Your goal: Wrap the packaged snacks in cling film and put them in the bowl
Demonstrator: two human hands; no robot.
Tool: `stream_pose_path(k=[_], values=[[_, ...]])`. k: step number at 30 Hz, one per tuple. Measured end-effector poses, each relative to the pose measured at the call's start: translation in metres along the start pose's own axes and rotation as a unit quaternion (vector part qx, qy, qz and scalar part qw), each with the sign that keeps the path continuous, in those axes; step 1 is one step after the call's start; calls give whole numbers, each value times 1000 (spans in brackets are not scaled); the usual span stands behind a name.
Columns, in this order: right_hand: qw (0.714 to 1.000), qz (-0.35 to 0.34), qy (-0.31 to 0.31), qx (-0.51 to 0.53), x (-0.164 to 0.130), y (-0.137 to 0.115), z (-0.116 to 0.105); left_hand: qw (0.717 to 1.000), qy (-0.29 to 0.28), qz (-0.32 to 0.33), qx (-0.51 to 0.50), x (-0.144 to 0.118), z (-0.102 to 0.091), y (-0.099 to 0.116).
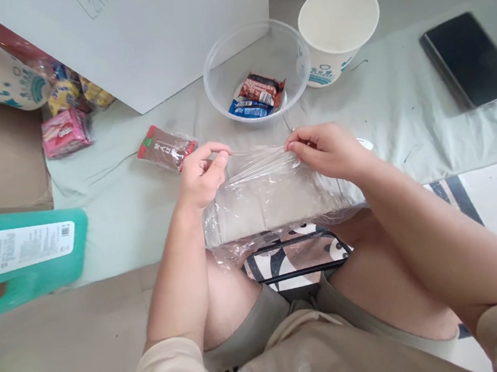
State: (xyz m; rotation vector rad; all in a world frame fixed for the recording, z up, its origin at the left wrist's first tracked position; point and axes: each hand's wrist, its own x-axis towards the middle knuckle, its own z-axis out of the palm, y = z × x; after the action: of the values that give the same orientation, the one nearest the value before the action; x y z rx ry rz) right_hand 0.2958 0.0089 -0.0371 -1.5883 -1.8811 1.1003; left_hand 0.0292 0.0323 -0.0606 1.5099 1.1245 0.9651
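A clear, crinkled sheet of plastic film, perhaps a bag, point(272, 198) stretches between my hands and hangs over the table's front edge. My left hand point(203, 173) pinches its top edge on one side. On the other side my right hand point(324, 149) pinches the same edge between thumb and fingers. Just beyond my left hand lies a brown and red snack packet point(165, 146). Behind the film stands a clear plastic bowl point(221, 97), with a brown wrapped snack point(260, 88) and a blue wrapped snack point(249, 109) inside.
A white paper bucket point(338, 28) stands right of the bowl, and a black phone point(472, 59) lies farther right. Leftward are stacked paper buckets point(1, 76), a pink packet point(65, 132), a cardboard box point(3, 152) and a teal bottle point(79, 245). A white board point(178, 27) is behind.
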Motion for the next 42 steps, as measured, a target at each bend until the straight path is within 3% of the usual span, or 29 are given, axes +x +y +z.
stream_pose_path(k=[9, 14, 19, 22, 26, 28, 30, 32, 33, 35, 37, 39, 42], values=[[999, 18, -13, -47, -3, -3, -3, 999, 44, -19, -20, 2, 5, -8], [998, 5, -44, -41, -5, 0, -10, 994, 103, 28, -6, 3, -1, -10], [995, -34, -94, -15, -15, 8, -26, 980, 182, 83, -17, -3, -21, -5], [997, -48, -52, -3, -25, 10, -35, 971, 215, 102, -32, -6, -31, -3], [994, 6, 82, 76, -33, 11, -39, 956, 255, 119, -87, -5, -32, -1], [968, 31, 173, 179, -32, 12, -37, 949, 266, 105, -132, -3, -28, 2], [923, 42, 214, 318, -27, 13, -34, 947, 262, 77, -168, -2, -23, 6], [888, 47, 168, 425, -24, 14, -30, 945, 265, 54, -185, -2, -18, 10], [887, 52, 122, 442, -23, 15, -27, 942, 276, 46, -187, -2, -17, 12], [917, 67, 31, 392, -23, 15, -22, 932, 306, 43, -192, -1, -17, 13], [952, 78, 17, 294, -24, 16, -16, 923, 326, 46, -198, -1, -19, 12], [969, 86, 82, 217, -25, 17, -12, 928, 307, 40, -209, -1, -24, 9], [959, 94, 186, 191, -21, 18, -10, 961, 174, -24, -215, -5, -31, 6]])
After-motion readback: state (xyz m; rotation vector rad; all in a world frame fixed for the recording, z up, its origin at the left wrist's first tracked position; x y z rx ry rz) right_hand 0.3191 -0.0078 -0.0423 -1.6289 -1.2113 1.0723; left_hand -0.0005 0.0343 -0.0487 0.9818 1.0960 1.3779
